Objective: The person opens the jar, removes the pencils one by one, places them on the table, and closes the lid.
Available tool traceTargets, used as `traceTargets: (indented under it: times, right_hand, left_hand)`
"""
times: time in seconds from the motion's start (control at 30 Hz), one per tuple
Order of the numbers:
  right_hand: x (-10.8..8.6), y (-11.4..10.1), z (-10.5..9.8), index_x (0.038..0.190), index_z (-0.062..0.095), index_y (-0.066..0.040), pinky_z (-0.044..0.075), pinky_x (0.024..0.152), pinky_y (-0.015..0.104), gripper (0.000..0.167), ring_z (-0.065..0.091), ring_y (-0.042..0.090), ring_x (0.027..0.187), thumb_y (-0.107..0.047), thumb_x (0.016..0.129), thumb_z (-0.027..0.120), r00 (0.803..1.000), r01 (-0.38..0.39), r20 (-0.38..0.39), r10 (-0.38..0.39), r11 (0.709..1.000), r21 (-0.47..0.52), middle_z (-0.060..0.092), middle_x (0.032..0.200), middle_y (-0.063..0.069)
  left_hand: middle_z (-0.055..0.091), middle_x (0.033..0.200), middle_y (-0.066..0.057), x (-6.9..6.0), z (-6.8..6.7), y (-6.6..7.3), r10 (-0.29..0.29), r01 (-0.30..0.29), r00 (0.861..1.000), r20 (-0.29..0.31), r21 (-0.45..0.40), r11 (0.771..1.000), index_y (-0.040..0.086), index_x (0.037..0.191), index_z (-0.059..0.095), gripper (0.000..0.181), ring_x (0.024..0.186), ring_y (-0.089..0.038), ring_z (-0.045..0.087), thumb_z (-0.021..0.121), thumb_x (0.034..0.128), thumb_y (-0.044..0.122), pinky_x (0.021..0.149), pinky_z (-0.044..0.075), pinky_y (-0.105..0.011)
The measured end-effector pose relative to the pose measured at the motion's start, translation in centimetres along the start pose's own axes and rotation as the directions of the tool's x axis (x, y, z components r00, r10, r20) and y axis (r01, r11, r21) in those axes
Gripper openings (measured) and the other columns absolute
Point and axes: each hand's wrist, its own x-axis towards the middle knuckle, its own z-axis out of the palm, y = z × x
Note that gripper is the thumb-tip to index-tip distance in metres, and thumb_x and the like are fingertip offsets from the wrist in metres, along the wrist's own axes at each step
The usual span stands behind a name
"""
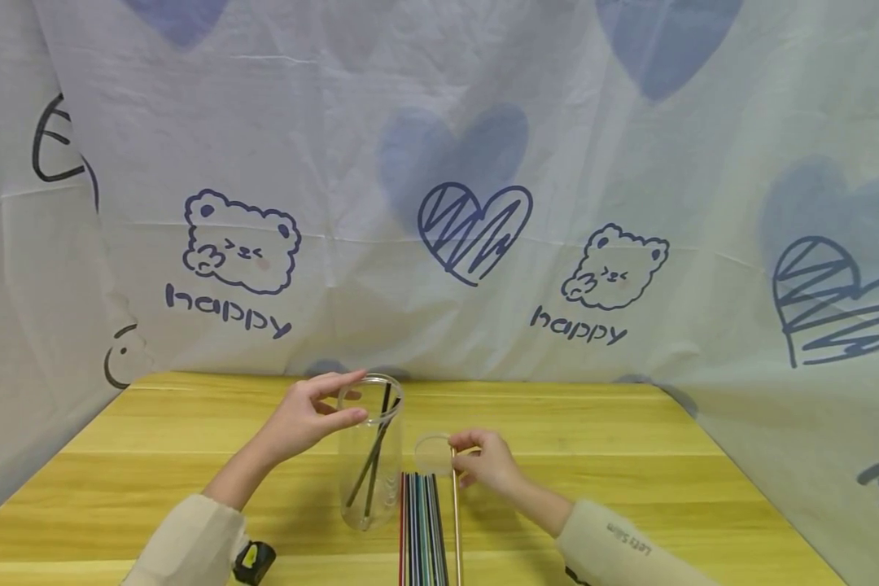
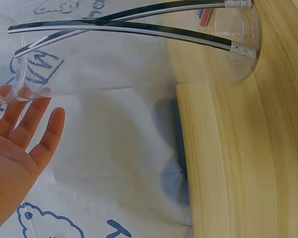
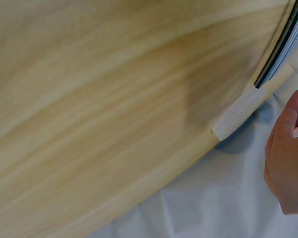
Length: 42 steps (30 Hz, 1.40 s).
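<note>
A tall clear jar (image 1: 394, 468) stands upright on the table, holding two crossed black pencils (image 2: 124, 28); their metal-banded ends rest at its bottom. My left hand (image 1: 303, 415) holds the jar's rim, thumb on the near side and fingers on the far side. To the right, my right hand (image 1: 489, 462) pinches a gold-coloured pencil (image 1: 456, 521) near its upper end. Beside that pencil lies a row of pencils (image 1: 421, 529) in black, blue, green and red. In the right wrist view, the right hand (image 3: 288, 153) is cut off at the edge.
A clear round lid (image 1: 432, 452) lies behind the pencil row, left of my right hand. The wood-grain table (image 1: 601, 488) reaches back to a pale printed cloth (image 1: 366, 301). A black strap with a yellow mark (image 1: 253, 561) is at my left sleeve.
</note>
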Motion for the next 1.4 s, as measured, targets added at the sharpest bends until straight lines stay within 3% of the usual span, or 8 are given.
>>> traceTargets:
  times: [0.4,0.8,1.4]
  right_hand:
    - [-0.6,1.0,0.7,0.1,0.05,0.018,0.052,0.052,0.031,0.029,0.054,0.013,0.057,0.015,0.072,0.057,0.996,-0.061,0.063,0.062,0.998,-0.03,0.055,0.089,0.021]
    - [-0.8,2.2,1.4,0.099,0.05,0.014,0.052,0.051,0.03,0.033,0.054,0.015,0.056,0.017,0.068,0.062,0.985,-0.161,0.051,0.163,0.986,-0.044,0.052,0.082,0.015]
    - [-0.6,2.0,2.0,0.095,0.051,0.013,0.052,0.05,0.03,0.03,0.054,0.017,0.057,0.02,0.068,0.061,0.984,-0.174,0.022,0.177,0.979,-0.104,0.05,0.079,0.014]
  left_hand:
    - [0.055,0.115,-0.016,0.0,0.0,0.1,0.009,-0.009,1.0,-0.005,-0.009,1.0,0.0,0.126,0.05,0.051,0.098,-0.027,0.057,0.067,0.0805,0.015,0.071,0.05,-0.027]
    - [0.057,0.112,-0.014,0.0,0.1,0.0,0.006,-0.006,1.0,-0.007,-0.005,1.0,0.0,0.126,0.049,0.051,0.097,-0.026,0.057,0.066,0.0809,0.016,0.072,0.05,-0.027]
    - [0.057,0.111,-0.012,-0.1,0.2,-0.1,-0.009,0.008,1.0,-0.009,-0.018,1.0,0.001,0.127,0.049,0.051,0.096,-0.035,0.053,0.066,0.0814,0.017,0.073,0.049,-0.027]
